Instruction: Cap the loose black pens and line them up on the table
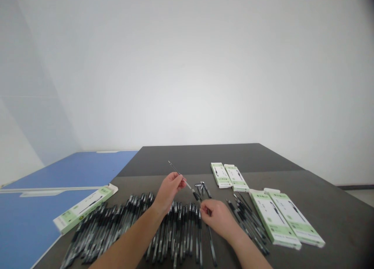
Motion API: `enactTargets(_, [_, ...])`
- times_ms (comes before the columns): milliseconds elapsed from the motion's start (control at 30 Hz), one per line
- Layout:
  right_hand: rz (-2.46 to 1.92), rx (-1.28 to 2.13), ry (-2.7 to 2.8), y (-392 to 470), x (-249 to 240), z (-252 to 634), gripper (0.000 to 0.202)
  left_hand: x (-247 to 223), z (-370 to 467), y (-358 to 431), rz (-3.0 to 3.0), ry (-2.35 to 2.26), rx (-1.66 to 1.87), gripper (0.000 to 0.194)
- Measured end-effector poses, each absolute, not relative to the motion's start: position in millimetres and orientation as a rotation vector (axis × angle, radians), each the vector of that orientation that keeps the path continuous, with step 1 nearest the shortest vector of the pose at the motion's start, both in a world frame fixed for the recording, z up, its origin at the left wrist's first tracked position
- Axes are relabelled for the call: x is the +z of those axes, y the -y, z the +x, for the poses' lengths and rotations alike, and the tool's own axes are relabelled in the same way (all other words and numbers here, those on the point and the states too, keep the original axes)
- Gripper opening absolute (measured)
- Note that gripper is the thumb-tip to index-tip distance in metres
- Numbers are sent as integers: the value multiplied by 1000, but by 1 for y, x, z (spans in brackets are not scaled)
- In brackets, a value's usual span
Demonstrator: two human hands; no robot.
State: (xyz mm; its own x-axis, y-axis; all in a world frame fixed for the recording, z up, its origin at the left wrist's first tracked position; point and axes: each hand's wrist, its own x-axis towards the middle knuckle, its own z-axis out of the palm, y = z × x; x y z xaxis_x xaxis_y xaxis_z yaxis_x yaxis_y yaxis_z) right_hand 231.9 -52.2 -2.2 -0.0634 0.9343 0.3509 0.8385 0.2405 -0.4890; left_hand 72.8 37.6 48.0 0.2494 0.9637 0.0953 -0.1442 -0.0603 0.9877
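My left hand is closed in a pinch around a thin pen refill, which sticks out up and to the left past the fingertips. In line with it, a clear pen barrel with a black grip slants down to my right hand, whose curled fingers close on its lower end. Where refill and barrel meet is partly covered by the left fingers. Beneath both hands lies a wide row of black-and-clear pens. Several small pen parts lie just beyond the right hand.
To the right is a smaller pile of pens, beside two green-and-white boxes. Two more boxes lie farther back. Another box rests at the left, near the dark table's edge. Blue panels adjoin it, and a white wall stands behind.
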Motion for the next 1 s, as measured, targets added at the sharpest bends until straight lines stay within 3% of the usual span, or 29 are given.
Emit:
enactTargets(467, [-1650, 158, 1923, 52, -3, 233, 16, 47, 78, -32, 1450, -923, 1158, 19])
enactTargets(600, [-1618, 153, 1890, 52, -3, 233, 15, 48, 80, -27, 1658, -905, 1023, 20])
enactTargets(800, [-1635, 119, 1582, 46, -4, 245, 22, 39, 85, -32, 1832, -914, 880, 35])
enactTargets(1000, [-1634, 191, 1301, 44, -5, 258, 26, 8, 97, -65, 2201, -1039, 767, 27])
